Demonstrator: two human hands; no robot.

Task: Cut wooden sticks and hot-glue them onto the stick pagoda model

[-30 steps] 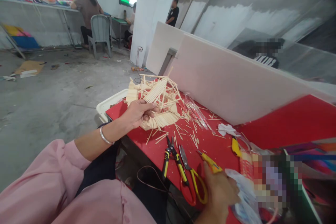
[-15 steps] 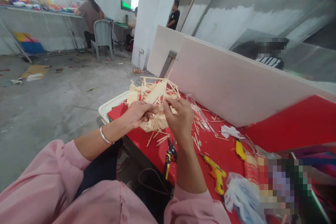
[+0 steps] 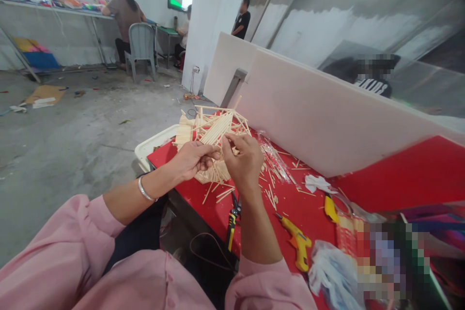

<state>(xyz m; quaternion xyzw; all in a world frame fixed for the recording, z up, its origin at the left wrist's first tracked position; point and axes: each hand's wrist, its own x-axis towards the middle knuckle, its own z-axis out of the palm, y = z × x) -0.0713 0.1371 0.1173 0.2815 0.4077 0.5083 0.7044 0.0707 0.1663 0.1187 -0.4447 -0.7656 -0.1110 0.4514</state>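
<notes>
we see a broad red desk (image 3: pixel 308 203) running from the frame's centre to the lower right, with a long white board (image 3: pixel 319 121) standing along its far edge. at the desk's near-left corner, in the middle of the frame, sits a pale wooden stick structure (image 3: pixel 214 128), an open lattice of thin sticks resting on the red surface, with a white plastic tray (image 3: pixel 152 145) just beside it on the left. our left hand (image 3: pixel 192 159) grips the structure's lower left edge, fingers curled around sticks, a silver bangle (image 3: pixel 144 190) on the wrist. our right hand (image 3: pixel 244 162) meets it from the right, fingers pinched on a stick at the structure's front. loose wooden sticks (image 3: pixel 271 193) lie scattered on the desk near the right hand. below the right wrist lie black-and-yellow pliers (image 3: pixel 231 220); further right, a yellow glue gun (image 3: pixel 297 242) lies flat, with a crumpled clear plastic bag (image 3: pixel 332 276) beside it at the lower right.
</notes>
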